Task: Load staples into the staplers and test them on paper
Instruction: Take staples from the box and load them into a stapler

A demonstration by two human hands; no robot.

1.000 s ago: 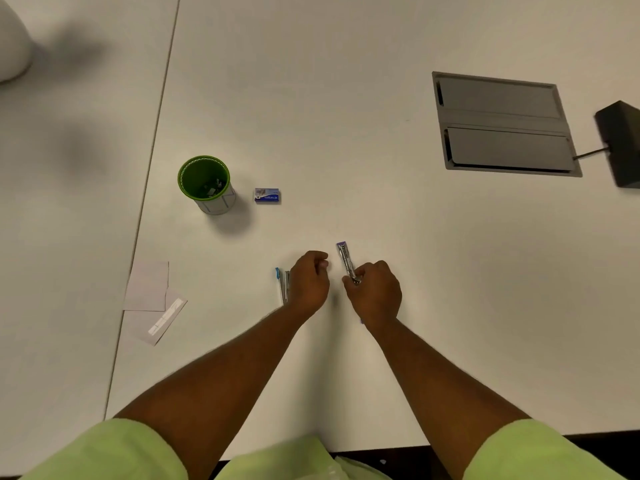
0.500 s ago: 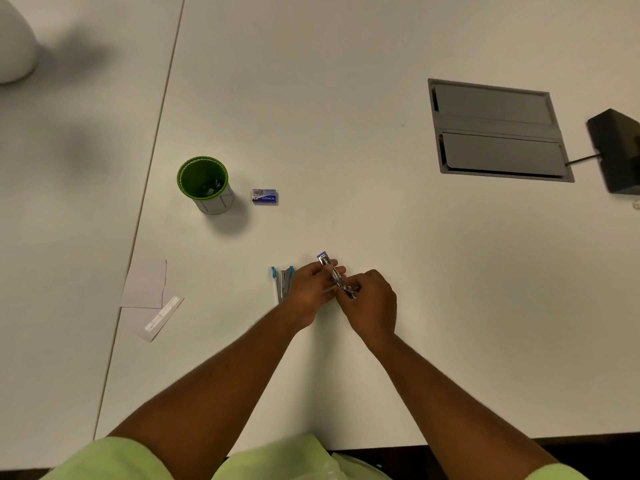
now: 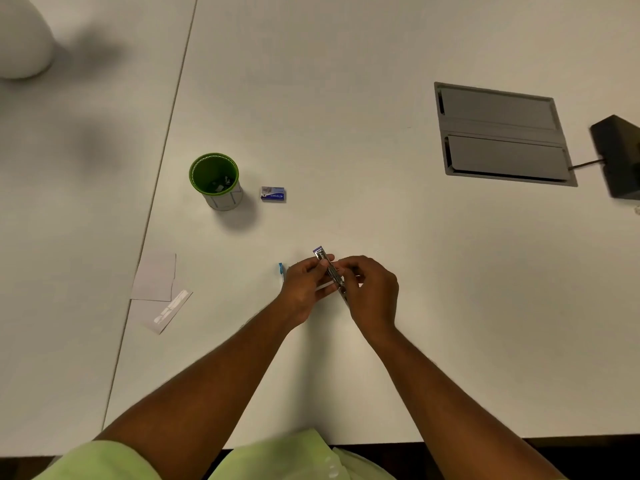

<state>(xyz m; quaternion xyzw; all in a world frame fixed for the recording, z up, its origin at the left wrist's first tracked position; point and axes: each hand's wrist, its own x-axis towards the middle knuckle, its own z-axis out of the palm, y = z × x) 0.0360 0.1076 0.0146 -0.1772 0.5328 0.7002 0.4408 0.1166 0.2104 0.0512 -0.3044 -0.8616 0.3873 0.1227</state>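
Observation:
A small purple-tipped metal stapler (image 3: 329, 268) is held just above the white table, between both hands. My left hand (image 3: 304, 289) curls round it from the left with the thumb on its top. My right hand (image 3: 372, 292) grips its near end from the right. A second stapler with a blue tip (image 3: 281, 270) lies on the table, mostly hidden behind my left hand. A small blue staple box (image 3: 273, 194) lies further back. Paper slips (image 3: 156, 282) lie at the left, one of them bearing a row of staples (image 3: 171, 308).
A green cup (image 3: 214, 181) with small bits inside stands left of the staple box. A grey cable hatch (image 3: 498, 133) is set into the table at the right, with a black block (image 3: 618, 155) beside it. A table seam (image 3: 166, 140) runs along the left.
My left hand came over from beside the blue stapler and took hold of the purple stapler, which my right hand alone held before. The stapler shifted slightly left.

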